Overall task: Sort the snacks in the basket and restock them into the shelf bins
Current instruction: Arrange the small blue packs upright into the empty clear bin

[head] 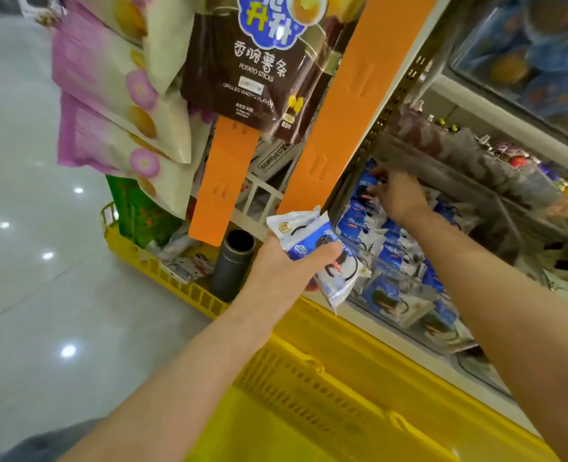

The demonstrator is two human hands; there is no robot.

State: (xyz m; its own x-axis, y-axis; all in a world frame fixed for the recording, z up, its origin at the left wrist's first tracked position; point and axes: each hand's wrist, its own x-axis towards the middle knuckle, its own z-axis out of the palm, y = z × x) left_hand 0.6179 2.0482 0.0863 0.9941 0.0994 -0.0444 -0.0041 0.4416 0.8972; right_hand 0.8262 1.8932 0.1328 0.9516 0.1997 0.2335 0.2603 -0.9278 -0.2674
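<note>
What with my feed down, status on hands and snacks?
Left hand grips blue snack packets. Right hand in shelf bin, grip unclear. Orange strip not blocking.

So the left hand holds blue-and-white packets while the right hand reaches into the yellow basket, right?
Not quite. In the head view the right hand reaches into the shelf bin of matching packets, not the yellow basket. The left hand does hold blue-and-white packets.

Blue-white snack packets point(362, 225) in clear shelf bin point(372, 256)
</note>
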